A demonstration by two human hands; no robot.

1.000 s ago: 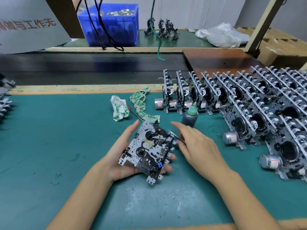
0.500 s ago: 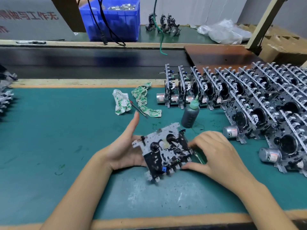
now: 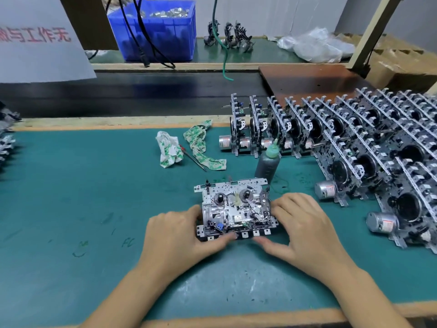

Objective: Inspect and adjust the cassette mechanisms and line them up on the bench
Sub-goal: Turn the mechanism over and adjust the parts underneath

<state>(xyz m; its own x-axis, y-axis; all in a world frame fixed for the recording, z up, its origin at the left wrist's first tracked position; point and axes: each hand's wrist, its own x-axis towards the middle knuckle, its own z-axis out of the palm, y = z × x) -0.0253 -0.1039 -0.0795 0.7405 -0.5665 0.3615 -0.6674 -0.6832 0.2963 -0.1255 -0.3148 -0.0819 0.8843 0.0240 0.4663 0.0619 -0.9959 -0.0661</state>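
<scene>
- A cassette mechanism (image 3: 235, 210) is seen just below the frame centre on the green tabletop (image 3: 71, 197), lying roughly flat with its reel hubs facing up.
- The mechanism is grasped at its left edge by the left hand (image 3: 182, 235); the thumb is laid along the lower edge by the row of keys.
- Its right edge is grasped by the right hand (image 3: 305, 228), fingers curled onto the frame and thumb reaching under the lower edge.
- Whether the mechanism rests fully on the tabletop or is raised slightly cannot be told.
- Rows of cassette mechanisms (image 3: 343, 143) are stood on edge from centre right to the right edge of the frame, with their motors toward the viewer.
- A dark bottle with a green nozzle (image 3: 268, 162) is stood upright just above the held mechanism, near the left end of the rows.
- Two crumpled printed cloths (image 3: 169, 151) and a thin red-handled tool (image 3: 192, 158) are noted left of the bottle.
- A blue bin of metal parts (image 3: 163, 31) is recorded at upper centre-left, on the far bench.
</scene>
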